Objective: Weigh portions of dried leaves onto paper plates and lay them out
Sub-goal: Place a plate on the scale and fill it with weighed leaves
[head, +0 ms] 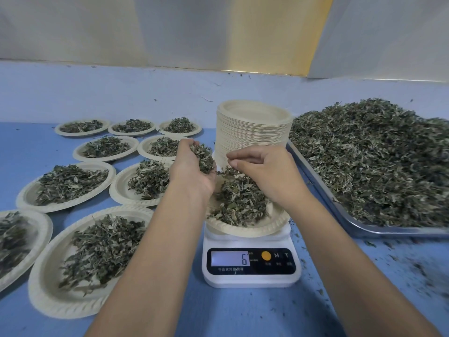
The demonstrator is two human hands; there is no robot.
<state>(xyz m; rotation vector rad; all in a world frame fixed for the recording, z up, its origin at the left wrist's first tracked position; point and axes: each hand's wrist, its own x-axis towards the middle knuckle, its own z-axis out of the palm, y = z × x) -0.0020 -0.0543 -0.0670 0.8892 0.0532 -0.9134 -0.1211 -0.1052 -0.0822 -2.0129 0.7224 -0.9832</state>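
Observation:
A white digital scale [251, 266] stands in front of me, its display showing a 6. On it sits a paper plate [262, 226] with a heap of dried leaves [240, 203]. My left hand [192, 169] hovers over the plate's left side, cupped around a handful of leaves [202, 155]. My right hand [269, 171] is over the plate's back right, thumb and fingertips pinched together just above the heap; whether leaves are between them is unclear.
Several filled paper plates [65, 183] lie in rows on the blue table [243, 312] to the left. A tall stack of empty plates [252, 127] stands behind the scale. On the right a metal tray [340, 215] holds a big mound of dried leaves [379, 161]. Crumbs litter the right front.

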